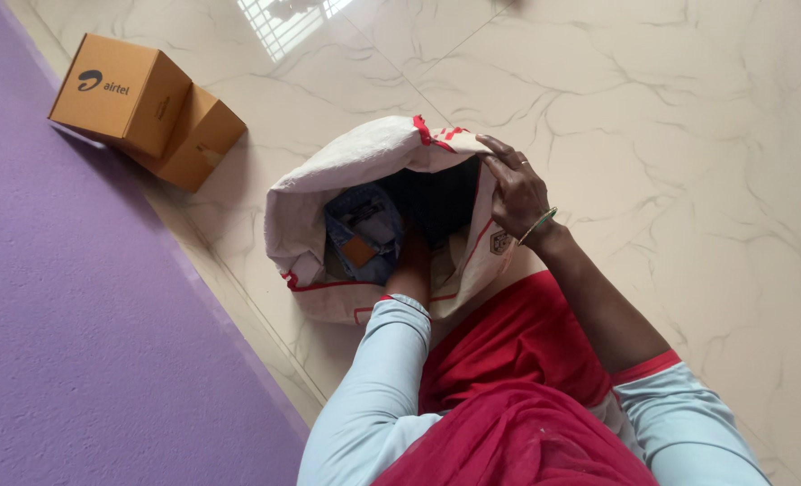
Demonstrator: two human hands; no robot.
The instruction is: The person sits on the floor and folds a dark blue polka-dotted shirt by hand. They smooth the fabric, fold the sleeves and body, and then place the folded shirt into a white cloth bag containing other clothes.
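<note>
Red cloth [517, 423] drapes my lap, nearest me. Just beyond it stands the white sack [328, 175], mouth facing up toward me, its long axis running away from my body. My right hand [516, 193] grips its rim, closed on the fabric. My left hand [411, 261] is plunged inside beside the folded jeans [363, 229]; I cannot tell its grip.

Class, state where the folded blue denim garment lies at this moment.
In the head view, the folded blue denim garment lies inside the open white woven sack near frame centre, just left of the left hand reaching in; the right hand grips the sack's rim.
</note>
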